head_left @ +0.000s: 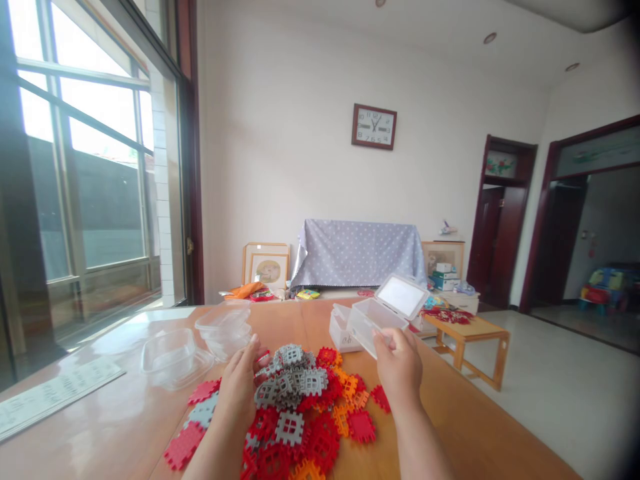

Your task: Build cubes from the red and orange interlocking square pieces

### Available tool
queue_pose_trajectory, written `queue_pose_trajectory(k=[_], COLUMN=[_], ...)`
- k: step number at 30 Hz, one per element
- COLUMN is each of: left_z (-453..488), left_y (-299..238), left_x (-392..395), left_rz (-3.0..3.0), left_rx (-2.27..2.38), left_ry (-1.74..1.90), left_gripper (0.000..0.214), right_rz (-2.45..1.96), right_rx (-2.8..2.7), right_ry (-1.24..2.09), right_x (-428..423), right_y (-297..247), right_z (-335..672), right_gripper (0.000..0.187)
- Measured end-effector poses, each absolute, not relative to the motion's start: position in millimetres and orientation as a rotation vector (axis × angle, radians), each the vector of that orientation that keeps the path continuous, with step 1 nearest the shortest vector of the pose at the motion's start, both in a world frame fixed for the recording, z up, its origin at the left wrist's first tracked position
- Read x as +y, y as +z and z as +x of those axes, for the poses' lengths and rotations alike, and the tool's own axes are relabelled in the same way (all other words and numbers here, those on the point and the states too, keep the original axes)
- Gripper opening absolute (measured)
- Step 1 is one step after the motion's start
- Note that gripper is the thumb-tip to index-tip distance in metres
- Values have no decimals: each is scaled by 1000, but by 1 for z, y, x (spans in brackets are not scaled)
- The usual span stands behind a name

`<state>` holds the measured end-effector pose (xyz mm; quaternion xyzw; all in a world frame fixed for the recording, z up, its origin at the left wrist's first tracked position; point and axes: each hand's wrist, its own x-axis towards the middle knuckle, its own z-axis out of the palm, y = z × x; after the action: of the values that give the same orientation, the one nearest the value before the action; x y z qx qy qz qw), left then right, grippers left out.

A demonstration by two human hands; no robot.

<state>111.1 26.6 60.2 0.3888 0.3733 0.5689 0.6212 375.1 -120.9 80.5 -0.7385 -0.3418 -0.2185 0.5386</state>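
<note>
My right hand (400, 367) grips the near edge of a clear plastic box (376, 319), which is tilted with its hinged lid (401, 296) swung up. Beside the left edge of a pile of interlocking plastic tiles, my left hand (241, 379) has its fingers stretched out and apart. Grey tiles (295, 377) lie heaped on top, nearest that hand. Red tiles (323, 440) and orange tiles (345, 383) spread below and to the right. Another translucent box (345, 330), with dark writing on its front, stands just behind the held one.
Clear plastic tubs (167, 357) and stacked clear containers (224, 330) stand at the table's left. A printed sheet (55, 393) lies at the far left of the wooden table (480, 440). Beyond the table's right edge is a low wooden stool (467, 330) with red items on it.
</note>
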Motion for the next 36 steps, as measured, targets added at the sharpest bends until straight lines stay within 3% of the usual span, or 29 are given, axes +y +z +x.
queue_pose_trajectory(k=[7, 19, 24, 29, 32, 36], left_z=[109, 109, 108, 109, 112, 117], left_y=[62, 57, 56, 52, 52, 49], left_x=[26, 31, 31, 30, 23, 9], left_rz=[838, 837, 923, 1302, 1731, 2256], left_rx=[927, 1002, 1022, 1150, 1304, 1422], left_ry=[1360, 1332, 1321, 1363, 1297, 1117], left_gripper=[49, 49, 52, 58, 64, 81], right_rz=[-2077, -2217, -2202, -2174, -2155, -2006], right_rx=[-709, -819, -815, -702, -814, -1114], right_ry=[-415, -279, -277, -355, -214, -104], right_x=[-137, -125, -127, -129, -124, -115], right_y=[59, 16, 17, 33, 36, 31], right_z=[399, 419, 414, 391, 374, 348], right_gripper=[32, 31, 43, 40, 31, 36])
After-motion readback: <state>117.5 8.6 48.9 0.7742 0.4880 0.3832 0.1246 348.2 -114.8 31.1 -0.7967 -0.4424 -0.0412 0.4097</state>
